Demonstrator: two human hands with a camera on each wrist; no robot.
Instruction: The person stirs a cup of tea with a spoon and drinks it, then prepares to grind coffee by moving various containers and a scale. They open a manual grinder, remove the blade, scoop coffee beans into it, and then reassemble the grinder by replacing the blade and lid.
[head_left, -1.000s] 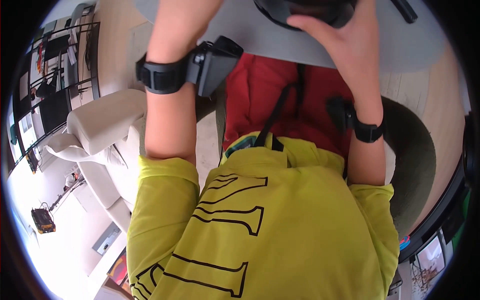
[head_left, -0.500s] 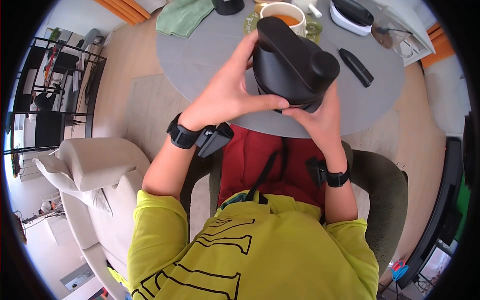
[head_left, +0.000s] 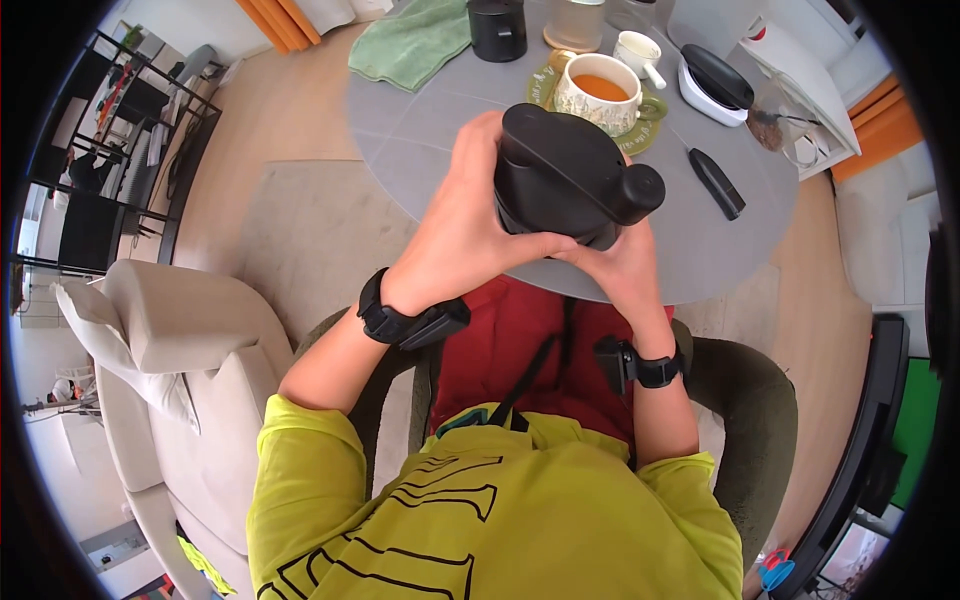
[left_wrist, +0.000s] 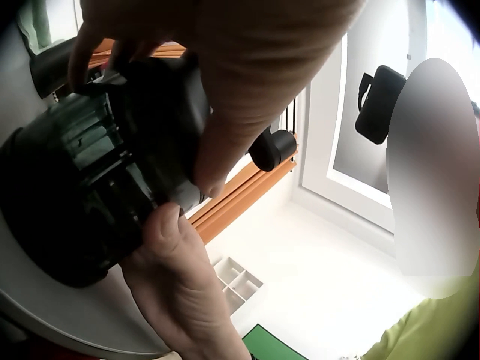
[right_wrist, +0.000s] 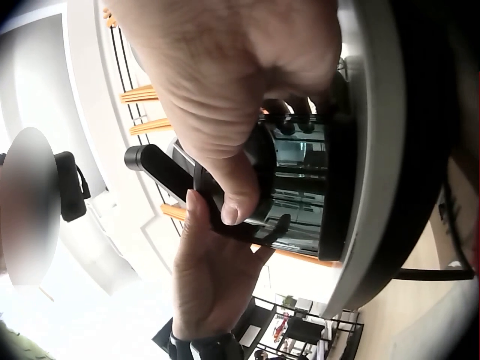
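A black lidded container [head_left: 560, 165] with a raised bar and round knob on its top is gripped between both hands over the near edge of the table. The left hand [head_left: 465, 225] wraps its left side and the right hand [head_left: 625, 270] its right side, thumbs meeting at the front. From the left wrist view, the container [left_wrist: 97, 172] shows a dark, see-through side wall, with the left hand [left_wrist: 225, 75] around its top part. In the right wrist view the right hand [right_wrist: 232, 90] curls round the container [right_wrist: 300, 187], and the bar sticks out beyond its lid.
On the grey table [head_left: 400, 140] are a green cloth [head_left: 415, 45], a black mug [head_left: 497, 30], a cup of orange liquid [head_left: 600, 95] on a green mat, a small white cup [head_left: 637, 52], a white-and-black case [head_left: 715, 85] and a slim black device [head_left: 716, 185].
The head view has tilted, bringing more of the tabletop into sight. Both hands, first at the top edge of the view, now show fully around the container, which sits slightly lower than half a second ago.
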